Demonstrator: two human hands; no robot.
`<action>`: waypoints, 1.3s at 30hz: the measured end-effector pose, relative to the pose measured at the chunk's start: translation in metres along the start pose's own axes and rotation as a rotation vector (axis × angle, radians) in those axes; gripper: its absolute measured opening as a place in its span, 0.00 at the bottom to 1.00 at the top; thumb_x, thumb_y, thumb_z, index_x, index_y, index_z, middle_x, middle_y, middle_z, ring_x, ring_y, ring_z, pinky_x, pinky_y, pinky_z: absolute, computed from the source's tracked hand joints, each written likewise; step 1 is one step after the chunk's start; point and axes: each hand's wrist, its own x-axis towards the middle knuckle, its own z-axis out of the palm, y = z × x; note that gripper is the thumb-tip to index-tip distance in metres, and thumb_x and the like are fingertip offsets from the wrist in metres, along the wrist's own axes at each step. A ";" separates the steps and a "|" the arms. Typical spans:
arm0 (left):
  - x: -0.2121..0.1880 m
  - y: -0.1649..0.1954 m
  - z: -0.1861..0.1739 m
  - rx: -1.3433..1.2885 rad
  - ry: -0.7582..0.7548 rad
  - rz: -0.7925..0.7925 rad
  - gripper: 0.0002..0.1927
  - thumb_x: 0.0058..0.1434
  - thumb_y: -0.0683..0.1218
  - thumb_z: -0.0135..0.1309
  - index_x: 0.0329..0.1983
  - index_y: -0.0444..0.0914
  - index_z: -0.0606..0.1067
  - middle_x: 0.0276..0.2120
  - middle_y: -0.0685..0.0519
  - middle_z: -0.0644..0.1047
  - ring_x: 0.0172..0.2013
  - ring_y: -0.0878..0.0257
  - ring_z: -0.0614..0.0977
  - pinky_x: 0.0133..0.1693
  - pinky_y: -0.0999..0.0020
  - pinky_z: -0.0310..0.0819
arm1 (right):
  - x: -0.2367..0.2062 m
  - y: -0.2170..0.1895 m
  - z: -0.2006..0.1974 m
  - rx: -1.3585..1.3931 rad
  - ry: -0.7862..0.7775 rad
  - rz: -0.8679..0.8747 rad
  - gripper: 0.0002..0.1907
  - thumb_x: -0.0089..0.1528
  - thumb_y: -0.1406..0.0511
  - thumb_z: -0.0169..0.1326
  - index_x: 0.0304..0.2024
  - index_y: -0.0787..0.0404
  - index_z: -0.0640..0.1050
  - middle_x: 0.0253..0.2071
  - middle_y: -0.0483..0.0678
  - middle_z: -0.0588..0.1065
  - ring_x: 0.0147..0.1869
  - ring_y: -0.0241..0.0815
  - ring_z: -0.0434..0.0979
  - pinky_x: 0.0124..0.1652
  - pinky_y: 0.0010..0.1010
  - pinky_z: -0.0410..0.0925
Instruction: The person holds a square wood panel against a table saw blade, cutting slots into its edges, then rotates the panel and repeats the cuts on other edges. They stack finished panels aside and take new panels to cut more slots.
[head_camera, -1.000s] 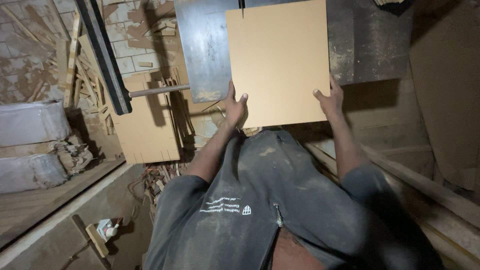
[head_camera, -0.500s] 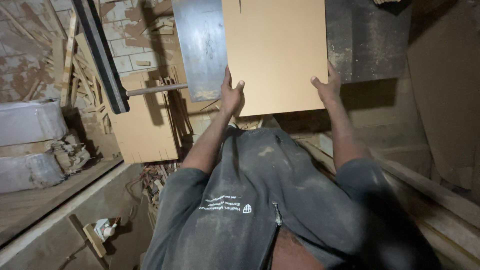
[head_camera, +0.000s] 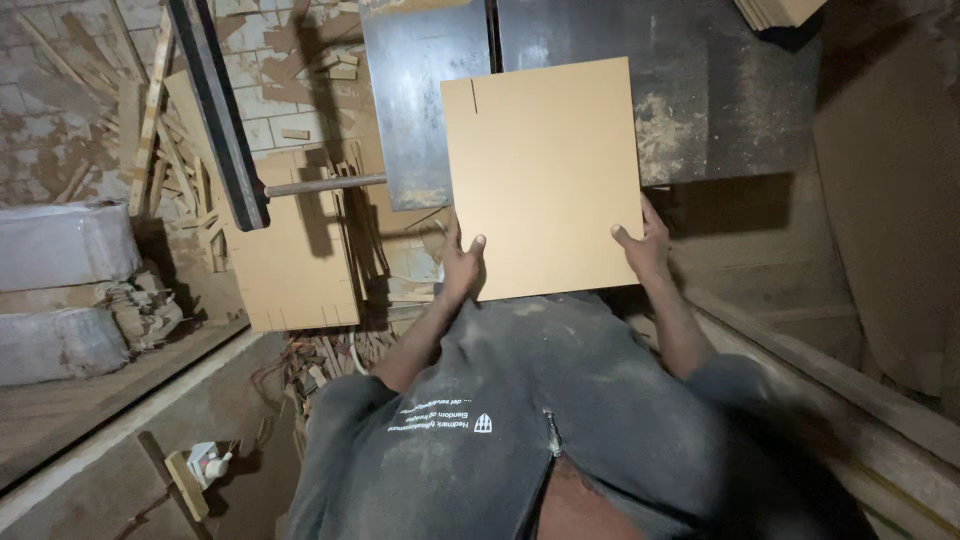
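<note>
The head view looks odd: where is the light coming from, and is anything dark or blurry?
Head view: the tan board is brightly, evenly lit; its shadow darkens the area beside the right hand; the left hand is sharp; the right edge and lower right corner sink into gloom; wide-angle lens bends edges.

Beyond the gripped near edge, the tan board (head_camera: 545, 175) covers the dark metal table (head_camera: 720, 90). Left of the grip, a leaning panel (head_camera: 290, 260) and wood scraps (head_camera: 320, 360) crowd the drop; bare tabletop lies open to the right

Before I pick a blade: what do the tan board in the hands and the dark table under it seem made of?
The board looks like fibreboard or hardboard: even matt tan, no grain, clean edges, one thin slot cut near its top. The table looks like metal, dark grey with a dull sheen, worn and dusty patches.
</note>
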 end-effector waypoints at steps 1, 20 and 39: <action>0.005 -0.001 -0.002 -0.031 -0.006 0.014 0.39 0.63 0.35 0.52 0.76 0.29 0.52 0.70 0.37 0.65 0.68 0.52 0.67 0.67 0.63 0.60 | 0.004 0.000 0.002 -0.034 0.002 -0.022 0.39 0.60 0.76 0.59 0.73 0.66 0.63 0.60 0.49 0.76 0.57 0.36 0.77 0.55 0.27 0.71; 0.093 0.068 0.015 -0.199 -0.031 0.041 0.37 0.61 0.30 0.48 0.75 0.26 0.55 0.67 0.37 0.68 0.66 0.53 0.69 0.65 0.64 0.61 | 0.081 -0.086 0.025 -0.208 0.019 -0.157 0.33 0.60 0.74 0.60 0.68 0.64 0.69 0.57 0.52 0.77 0.60 0.40 0.77 0.57 0.31 0.70; -0.024 0.034 -0.070 0.141 0.084 -0.260 0.38 0.65 0.36 0.49 0.78 0.36 0.51 0.73 0.44 0.59 0.70 0.53 0.64 0.67 0.62 0.56 | -0.029 -0.007 0.070 -0.126 -0.029 -0.098 0.36 0.60 0.75 0.58 0.71 0.65 0.64 0.64 0.53 0.72 0.66 0.42 0.71 0.63 0.32 0.64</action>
